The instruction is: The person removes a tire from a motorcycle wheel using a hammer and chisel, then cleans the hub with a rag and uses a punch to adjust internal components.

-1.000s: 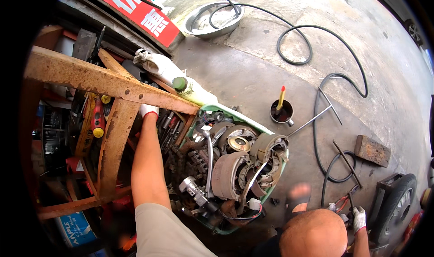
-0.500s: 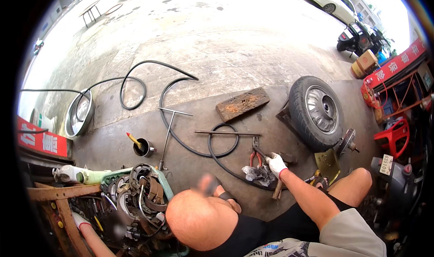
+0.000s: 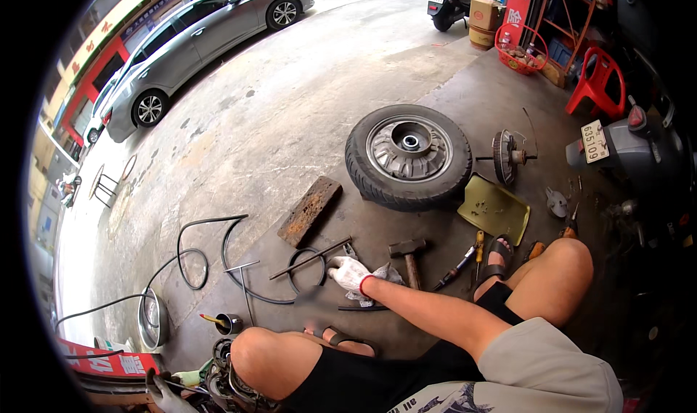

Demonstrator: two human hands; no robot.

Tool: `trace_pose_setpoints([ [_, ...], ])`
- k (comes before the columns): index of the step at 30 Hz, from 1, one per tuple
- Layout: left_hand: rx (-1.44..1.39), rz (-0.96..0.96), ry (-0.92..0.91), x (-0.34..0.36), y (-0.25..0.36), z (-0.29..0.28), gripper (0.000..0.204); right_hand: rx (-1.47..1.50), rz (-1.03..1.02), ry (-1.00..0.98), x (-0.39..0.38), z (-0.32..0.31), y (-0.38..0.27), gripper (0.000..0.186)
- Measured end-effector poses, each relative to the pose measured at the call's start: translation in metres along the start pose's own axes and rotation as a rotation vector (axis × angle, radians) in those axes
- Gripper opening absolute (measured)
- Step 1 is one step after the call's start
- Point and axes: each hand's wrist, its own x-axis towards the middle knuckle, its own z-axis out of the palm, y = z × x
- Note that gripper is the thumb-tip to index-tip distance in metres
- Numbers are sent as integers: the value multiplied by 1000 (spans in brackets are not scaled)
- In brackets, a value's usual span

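Note:
My right hand (image 3: 349,274), in a white glove, is low over the floor with its fingers curled. What they hold, if anything, is hidden. Close by are the jaws of pliers (image 3: 351,250), a crumpled rag (image 3: 389,274) and a long metal bar (image 3: 311,258). At the lower left my left hand (image 3: 167,396), also gloved, is closed around a thin metal rod (image 3: 190,388), beside a heap of curved brake shoes (image 3: 224,375). A hammer (image 3: 411,260) rests right of my right hand. Ahead, the wheel (image 3: 408,156) lies tilted, hub facing up.
A wooden block (image 3: 311,211), a T-handled wrench (image 3: 245,286) and a black hose (image 3: 226,246) lie on the floor. A yellow tray (image 3: 495,208), a brake hub (image 3: 505,157) and a screwdriver (image 3: 479,247) are right. A cup (image 3: 229,324) stands left; a scooter (image 3: 632,151) is far right.
The view has swung to the right. My left hand now shows a thin rod at the brake shoes. My right hand is still near the pliers, its dark tool handle no longer visible.

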Motion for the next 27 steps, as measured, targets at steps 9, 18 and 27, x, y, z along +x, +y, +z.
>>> trace_pose_setpoints([
  [9, -352, 175, -983, -96, 216, 236, 14, 775, -471, -314, -60, -115, -198, 36],
  [18, -149, 115, -1145, -152, 231, 386, 21, 730, -159, -78, -46, -173, -70, 22],
  [27, -159, 178, -1255, -172, 229, 434, 29, 1177, -27, -53, -77, -201, -44, 56],
])
